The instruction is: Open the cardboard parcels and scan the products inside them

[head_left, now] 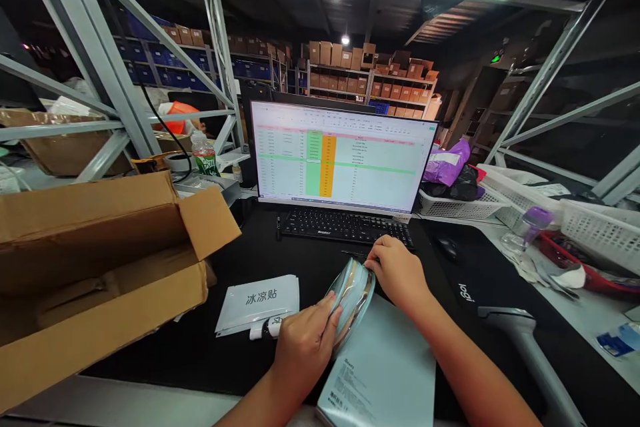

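Note:
My left hand (305, 340) and my right hand (397, 273) both grip a roll of clear packing tape (354, 293), held on edge above a black desk mat (280, 260). The left fingers wrap the roll's lower left side. The right fingers pinch its upper right rim. Under the roll lies a pale flat package (385, 367) with small print. Just left of my left hand lies a white pouch with Chinese characters (260, 300), and a small white tube (265, 329) lies at its lower edge.
A monitor showing a spreadsheet (343, 157) stands behind a black keyboard (345, 225). An open cardboard box (100, 267) fills the left. A mouse (447, 247), white baskets (500, 200) and a grey scanner handle (530, 353) lie to the right. Metal shelving frames surround the desk.

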`<state>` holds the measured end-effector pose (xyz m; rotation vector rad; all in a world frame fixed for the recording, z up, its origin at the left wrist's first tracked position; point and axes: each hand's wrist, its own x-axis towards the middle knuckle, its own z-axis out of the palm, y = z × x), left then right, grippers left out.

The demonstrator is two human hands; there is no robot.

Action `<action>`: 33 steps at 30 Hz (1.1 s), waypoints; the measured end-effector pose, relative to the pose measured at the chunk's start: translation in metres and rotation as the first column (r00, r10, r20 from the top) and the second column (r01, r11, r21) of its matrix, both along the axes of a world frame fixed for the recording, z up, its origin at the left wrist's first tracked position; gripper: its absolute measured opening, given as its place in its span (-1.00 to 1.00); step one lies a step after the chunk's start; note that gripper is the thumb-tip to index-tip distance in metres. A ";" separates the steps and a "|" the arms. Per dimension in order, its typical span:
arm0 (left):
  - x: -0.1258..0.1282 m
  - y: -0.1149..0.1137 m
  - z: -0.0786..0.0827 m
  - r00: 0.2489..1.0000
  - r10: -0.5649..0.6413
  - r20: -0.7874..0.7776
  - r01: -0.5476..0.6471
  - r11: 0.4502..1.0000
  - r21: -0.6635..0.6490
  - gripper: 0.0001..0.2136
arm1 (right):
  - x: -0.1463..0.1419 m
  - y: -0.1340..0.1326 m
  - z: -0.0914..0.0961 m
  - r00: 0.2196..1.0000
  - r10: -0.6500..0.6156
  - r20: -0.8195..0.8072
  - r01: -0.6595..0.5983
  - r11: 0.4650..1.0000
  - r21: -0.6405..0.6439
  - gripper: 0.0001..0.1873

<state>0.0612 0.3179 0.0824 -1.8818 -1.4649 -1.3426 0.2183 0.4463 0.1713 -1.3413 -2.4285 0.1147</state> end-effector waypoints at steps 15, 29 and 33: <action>-0.033 -0.020 0.013 0.996 0.066 -0.065 -0.077 0.980 -0.182 -0.60 | 0.119 0.129 -0.024 0.956 -0.196 -0.217 0.193 0.981 -0.039 -0.68; -0.149 0.022 0.011 0.959 0.248 -0.138 -0.234 0.410 -0.882 -0.36 | 0.173 0.197 -0.151 0.797 -0.585 -0.152 0.600 0.796 0.082 -0.50; -0.152 0.025 0.019 0.974 0.197 -0.109 -0.175 0.361 -0.916 -0.36 | 0.180 0.204 -0.158 0.777 -0.607 -0.166 0.625 0.775 0.094 -0.50</action>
